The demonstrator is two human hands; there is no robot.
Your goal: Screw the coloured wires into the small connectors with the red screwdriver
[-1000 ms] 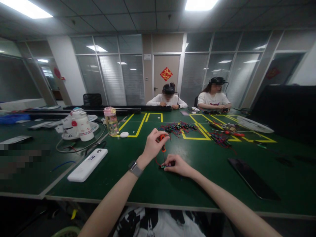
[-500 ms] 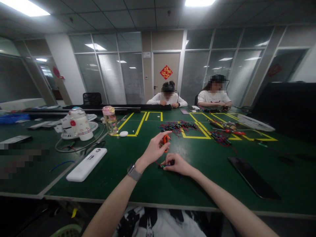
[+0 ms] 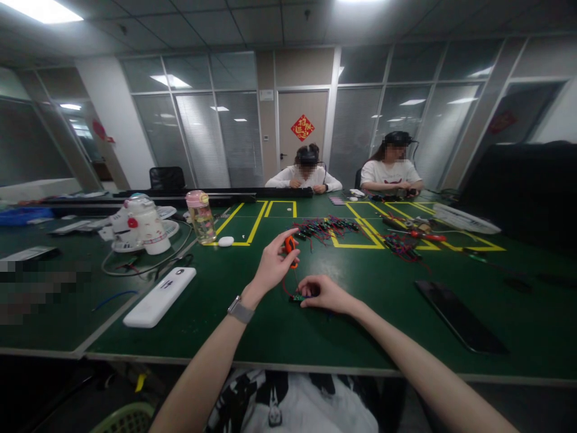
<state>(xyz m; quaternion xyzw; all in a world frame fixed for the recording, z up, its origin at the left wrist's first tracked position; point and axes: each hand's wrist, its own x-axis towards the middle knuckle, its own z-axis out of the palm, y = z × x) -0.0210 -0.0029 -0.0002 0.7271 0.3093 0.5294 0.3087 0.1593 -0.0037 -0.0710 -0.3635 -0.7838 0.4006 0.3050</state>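
My left hand (image 3: 273,263) grips the orange handle of a small screwdriver (image 3: 291,249), held upright with its tip pointing down. Under the tip lies a small green circuit board (image 3: 297,297) with red wires, on the green table (image 3: 252,325). My right hand (image 3: 325,293) is closed on that board and presses it to the table. A watch sits on my left wrist.
A white power bank (image 3: 160,296) lies to the left, a black phone (image 3: 460,315) to the right. Piles of red-wired parts (image 3: 327,229) sit inside yellow tape boxes. A pink bottle (image 3: 201,216) and a white fan (image 3: 139,225) stand at left. Two people sit across the table.
My left hand with the screwdriver has turned slightly and its index finger has stretched out. The right hand stays on the board. The view has tipped a little.
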